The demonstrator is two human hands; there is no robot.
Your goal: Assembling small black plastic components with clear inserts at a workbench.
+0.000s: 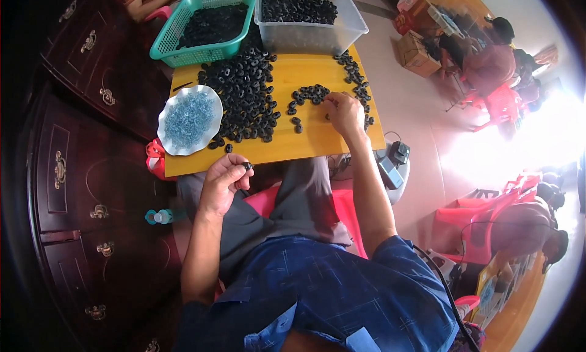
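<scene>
Just off the table's near edge, my left hand (227, 180) pinches a small black oval piece (247, 166) between thumb and fingertips. My right hand (346, 114) reaches over the yellow table, palm down, its fingers closed at a small cluster of black oval pieces (310, 94). Whatever lies between those fingertips is too small to make out. A big heap of similar black pieces (241, 95) covers the table's left middle, and a loose line of them (354, 74) runs down the right side. Left of the heap, a white wavy-rimmed plate (163, 135) holds many tiny clear bluish pieces (190, 120).
At the table's (287, 144) far edge stand a green basket (162, 50) and a clear plastic bin (311, 40), both holding black pieces. Dark wooden drawers (73, 187) line the left. Other people (488, 68) sit at the right. A small device (390, 172) sits beside the table.
</scene>
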